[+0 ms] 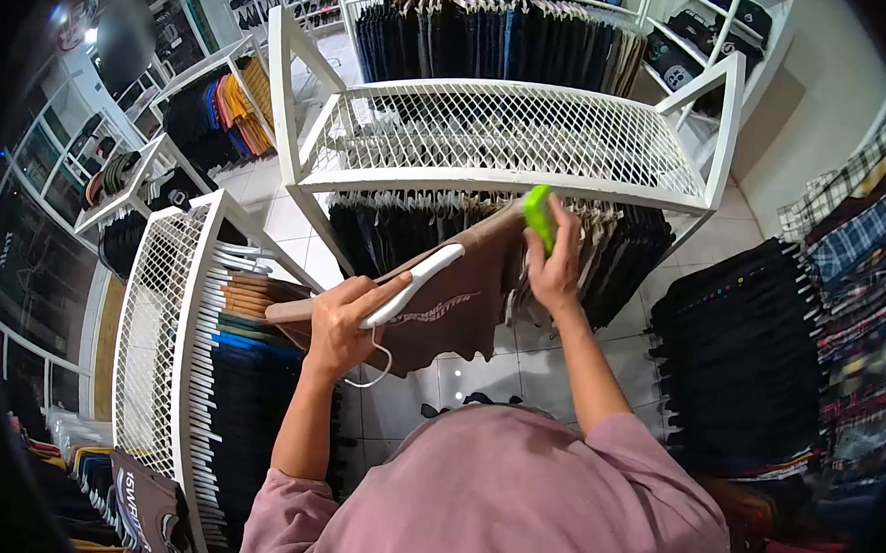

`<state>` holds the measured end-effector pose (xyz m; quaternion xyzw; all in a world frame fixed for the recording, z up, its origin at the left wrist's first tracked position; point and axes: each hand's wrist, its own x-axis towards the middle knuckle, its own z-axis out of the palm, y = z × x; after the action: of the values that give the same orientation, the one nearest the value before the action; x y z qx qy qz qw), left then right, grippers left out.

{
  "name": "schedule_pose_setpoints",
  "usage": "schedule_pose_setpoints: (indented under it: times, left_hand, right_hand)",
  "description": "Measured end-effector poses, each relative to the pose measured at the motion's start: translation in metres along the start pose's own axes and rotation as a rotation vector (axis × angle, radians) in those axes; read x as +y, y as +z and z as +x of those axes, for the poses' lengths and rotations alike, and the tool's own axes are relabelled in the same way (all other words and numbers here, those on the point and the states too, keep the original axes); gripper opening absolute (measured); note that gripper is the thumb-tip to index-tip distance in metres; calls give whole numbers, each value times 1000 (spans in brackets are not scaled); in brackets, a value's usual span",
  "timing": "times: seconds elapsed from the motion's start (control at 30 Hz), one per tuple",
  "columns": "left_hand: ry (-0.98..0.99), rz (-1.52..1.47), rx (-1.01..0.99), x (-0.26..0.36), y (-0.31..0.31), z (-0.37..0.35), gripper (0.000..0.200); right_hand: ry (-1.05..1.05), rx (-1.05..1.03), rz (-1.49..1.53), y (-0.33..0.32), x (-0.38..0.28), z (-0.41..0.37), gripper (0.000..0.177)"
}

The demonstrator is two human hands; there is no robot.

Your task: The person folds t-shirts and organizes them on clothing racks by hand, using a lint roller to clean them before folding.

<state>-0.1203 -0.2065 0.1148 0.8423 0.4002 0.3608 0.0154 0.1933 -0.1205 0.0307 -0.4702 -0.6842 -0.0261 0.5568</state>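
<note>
My left hand (340,323) is closed around a white hanger (425,276) and the top of a brown T-shirt (460,328). The hanger's hook curves down below my wrist. Pale lettering shows on the shirt, which hangs stretched out in front of me above the floor. My right hand (558,261) is closed on a bright green handheld object (538,217); its exact kind I cannot make out. That object is at the far upper edge of the shirt, and whether it touches the fabric is hard to tell.
A white mesh-topped rack (511,130) with hanging trousers stands ahead. At left, another mesh-topped rack (150,331) holds dark, brown and blue garments on white hangers. Dark garments (739,362) and checked shirts (863,299) hang at right. Pale floor tiles (548,382) show between the racks.
</note>
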Motion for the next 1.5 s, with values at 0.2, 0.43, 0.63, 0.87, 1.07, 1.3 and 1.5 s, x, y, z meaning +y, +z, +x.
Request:
schedule_pose_setpoints:
  times: [0.2, 0.43, 0.63, 0.87, 1.07, 1.3, 1.5]
  left_hand:
    - [-95, -25, 29, 13, 0, 5, 76]
    - [-179, -42, 10, 30, -5, 5, 50]
    - [-325, -333, 31, 27, -17, 6, 27]
    - [-472, 10, 98, 2, -28, 13, 56]
    - [-1096, -113, 489, -13, 25, -5, 103]
    - [-926, 2, 784, -7, 4, -21, 40]
    - [-1076, 47, 638, -2, -59, -49, 31]
  right_hand:
    - [124, 37, 250, -29, 0, 19, 52]
    - [106, -234, 95, -5, 70, 12, 52]
    - [322, -631, 867, -19, 13, 52, 70]
    - [536, -1357, 1218, 11, -39, 19, 74]
    - [427, -1020, 1120, 47, -92, -14, 58]
    - [215, -1083, 1066, 52, -142, -46, 60]
    - [-36, -1263, 889, 74, -112, -74, 57]
